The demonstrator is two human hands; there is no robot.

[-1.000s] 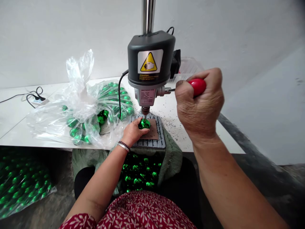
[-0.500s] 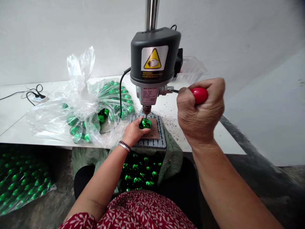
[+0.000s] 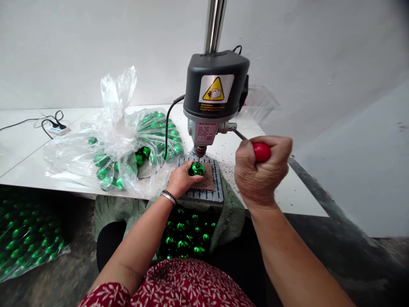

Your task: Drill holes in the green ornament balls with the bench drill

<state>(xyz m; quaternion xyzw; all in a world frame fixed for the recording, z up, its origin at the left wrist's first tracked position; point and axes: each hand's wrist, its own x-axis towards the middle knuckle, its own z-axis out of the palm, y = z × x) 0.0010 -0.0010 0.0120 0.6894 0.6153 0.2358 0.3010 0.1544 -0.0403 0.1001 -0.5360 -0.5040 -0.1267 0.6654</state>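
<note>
A shiny green ball (image 3: 198,169) sits on a brown board (image 3: 209,181) on the base plate (image 3: 218,190) of a small drill press (image 3: 217,87). My left hand (image 3: 183,178) grips the ball from the left, thumb in front and fingers behind. The drill bit (image 3: 198,160) points down at the top of the ball; whether it has entered cannot be made out. My right hand (image 3: 262,170) is closed round the red knob (image 3: 262,152) of the press's feed lever (image 3: 239,134).
A clear plastic bag (image 3: 119,140) of green balls lies left on the white table (image 3: 22,157). More balls (image 3: 188,238) fill a green sack (image 3: 231,221) below the press. Another bag (image 3: 28,238) stands lower left. A power strip (image 3: 58,129) and clear tray (image 3: 260,102) lie behind.
My right hand has pulled the lever's red knob downward. My left hand stays on the ball under the bit. The whole view has shifted slightly.
</note>
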